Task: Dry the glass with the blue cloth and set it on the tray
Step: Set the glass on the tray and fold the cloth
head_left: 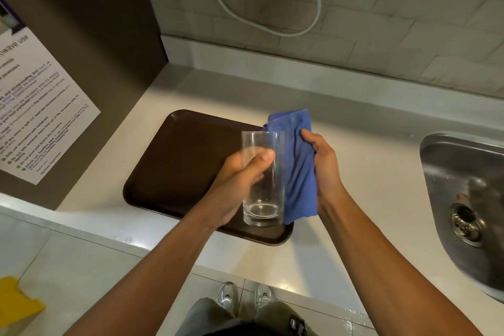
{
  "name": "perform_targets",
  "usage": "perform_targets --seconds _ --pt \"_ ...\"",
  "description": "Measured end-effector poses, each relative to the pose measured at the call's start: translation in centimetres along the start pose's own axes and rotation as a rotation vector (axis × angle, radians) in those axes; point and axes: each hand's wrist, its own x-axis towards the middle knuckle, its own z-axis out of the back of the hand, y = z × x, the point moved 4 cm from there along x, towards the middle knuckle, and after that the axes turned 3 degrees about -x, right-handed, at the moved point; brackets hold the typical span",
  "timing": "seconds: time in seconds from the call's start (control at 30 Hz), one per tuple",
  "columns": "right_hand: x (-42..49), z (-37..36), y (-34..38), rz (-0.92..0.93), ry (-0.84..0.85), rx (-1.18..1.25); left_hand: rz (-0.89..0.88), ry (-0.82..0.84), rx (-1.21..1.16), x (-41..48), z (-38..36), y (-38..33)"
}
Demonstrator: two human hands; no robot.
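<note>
A tall clear glass [264,199] is held upright above the right end of the dark brown tray [174,161]. My left hand [240,180] wraps around its left side, thumb across the front. The blue cloth [298,172] hangs folded against the right side of the glass, and my right hand [324,169] grips the cloth from the right. The tray lies flat on the pale counter with nothing on its visible surface. I cannot tell whether the glass base touches the tray.
A steel sink [463,199] with a drain sits at the right. A brown cabinet wall with a printed notice [35,106] stands at the left. A white cable [272,19] hangs on the tiled back wall. Water drops lie at the counter's front edge [128,239].
</note>
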Motion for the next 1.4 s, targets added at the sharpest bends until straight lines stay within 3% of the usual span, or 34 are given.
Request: perform_targets --seconds 0.27,0.43,0.8,1.0,1.07,1.13,1.2,1.3,1.4 --pt "-2.4 0.0 6.6 0.131 0.131 0.102 -0.089 -0.237 0.535 2.4 5.4 -0.1" --pt "-3.7 0.5 7.7 0.198 0.072 0.109 -0.133 -0.255 0.596 2.7 5.9 2.2" --pt "-5.3 2.6 6.6 0.158 0.001 0.154 -0.240 -0.245 0.723 3.6 4.1 4.3" --pt "-7.1 2.9 5.6 0.178 0.006 0.085 -0.139 -0.262 0.827 3.1 4.3 3.8" --pt "-7.5 2.9 5.5 0.242 0.029 0.006 -0.242 -0.363 0.812 1.5 3.6 2.0" --pt "-7.9 2.8 5.5 0.329 0.047 -0.119 -0.490 -0.391 0.755 -0.7 1.6 -0.7" --pt "-8.2 2.6 5.3 0.377 0.050 -0.230 -0.610 -0.243 0.732 -1.9 -1.2 -3.2" --pt "-8.6 2.7 4.9 0.432 0.043 -0.333 -0.518 0.127 0.726 -1.8 -5.7 -5.3" --pt "-9.2 2.8 5.0 0.526 0.027 -0.501 -0.539 0.229 0.766 -1.2 -7.8 -6.1"
